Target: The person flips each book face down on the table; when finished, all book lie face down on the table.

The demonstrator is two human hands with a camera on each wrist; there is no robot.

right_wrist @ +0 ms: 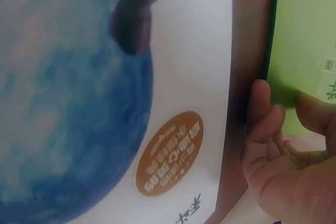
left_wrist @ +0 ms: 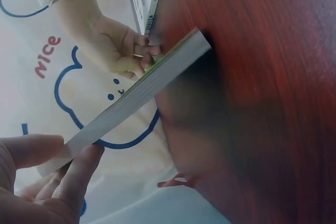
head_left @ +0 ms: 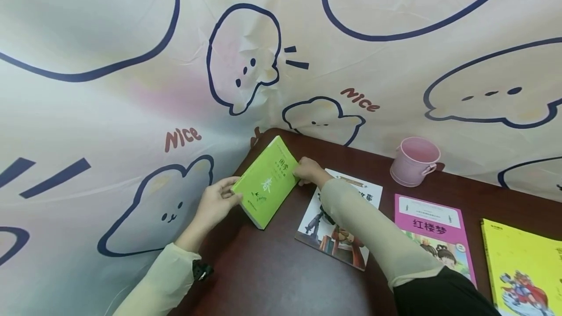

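Observation:
A green book (head_left: 269,182) is tilted above the dark table at its far left corner, its cover facing up. My left hand (head_left: 216,204) pinches its left edge, and the left wrist view shows thumb and fingers on both sides of the page block (left_wrist: 142,93). At the opposite edge my right hand (head_left: 311,171) grips the book between thumb and fingers; in the right wrist view that hand (right_wrist: 286,153) curls round the green cover (right_wrist: 304,35). Beneath the right forearm lies a white illustrated book (head_left: 316,223), partly hidden by the sleeve.
To the right lie a pink book (head_left: 432,226) and a yellow book (head_left: 522,267), both flat on the brown table (head_left: 268,277). A small pink bucket (head_left: 412,162) stands near the back edge. Cartoon-printed cloth (head_left: 131,111) hangs close behind and to the left.

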